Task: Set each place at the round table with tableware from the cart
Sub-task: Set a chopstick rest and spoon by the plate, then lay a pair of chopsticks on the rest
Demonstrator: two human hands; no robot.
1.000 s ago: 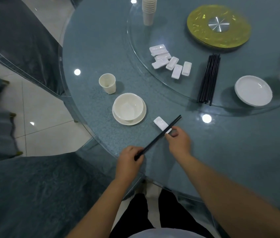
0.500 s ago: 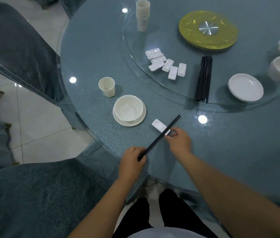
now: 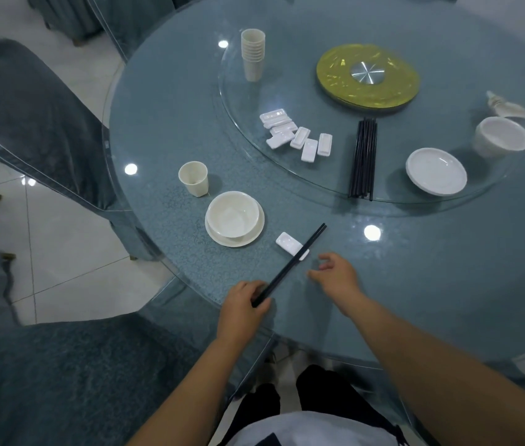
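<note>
The left hand [image 3: 241,305] pinches the near end of a pair of black chopsticks [image 3: 290,264], fingers curled round the butt close to the near edge of the table [image 3: 164,201]. The right hand [image 3: 335,272] hovers just beside the sticks, fingers relaxed and spread, holding nothing and not touching them.

The chopsticks run diagonally away from the edge, their middle lying across a white chopstick rest [image 3: 288,243], tips pointing toward the glass turntable [image 3: 232,101]. Left of the rest sit 1 bowl on a saucer [image 3: 233,218] and 1 paper cup [image 3: 193,178], so this place looks nearly set.

Spare stock sits on the turntable: a cup stack [image 3: 252,54], loose white rests [image 3: 296,136], a chopstick bundle [image 3: 364,159], a plate [image 3: 436,171] and another bowl [image 3: 500,136].

The likely risk: the sticks cross only the rest's right end, so letting go unevenly could roll 1 off or tip the small rest. A nudge from the nearby right hand could skew the pair, and the slick surface would let the rest slide
</note>
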